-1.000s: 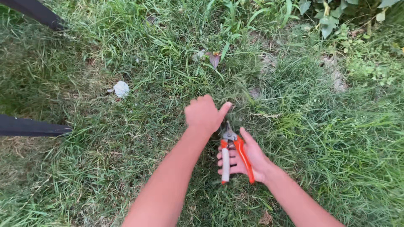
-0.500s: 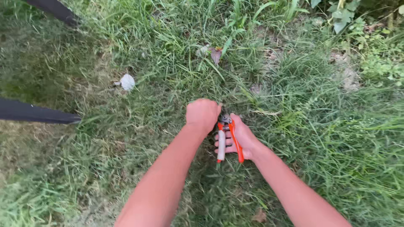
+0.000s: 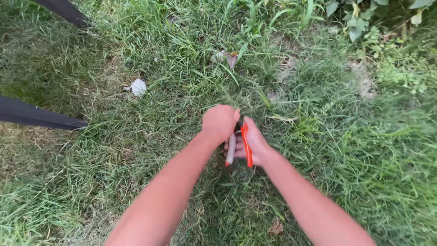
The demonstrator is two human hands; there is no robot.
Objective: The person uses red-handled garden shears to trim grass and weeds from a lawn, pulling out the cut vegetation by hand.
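Head view, looking down on rough green lawn grass point(image 3: 136, 150). The right hand point(image 3: 255, 143) is wrapped tight about the orange-and-grey-handled garden shears point(image 3: 240, 145), handles squeezed nearly together, blades hidden in the turf at 12 o'clock of the hand. The left hand point(image 3: 220, 122), just beside it at 10 o'clock, is fisted on a tuft of long grass point(image 3: 248, 98). A small white scrap point(image 3: 138, 87) lies well apart at 10 o'clock; two dark slanted bars point(image 3: 38, 117) cross the frame at 9 o'clock.

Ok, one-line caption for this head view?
Right hand grips orange-handled pruning shears beside the left hand, which is bunching grass on a lawn.
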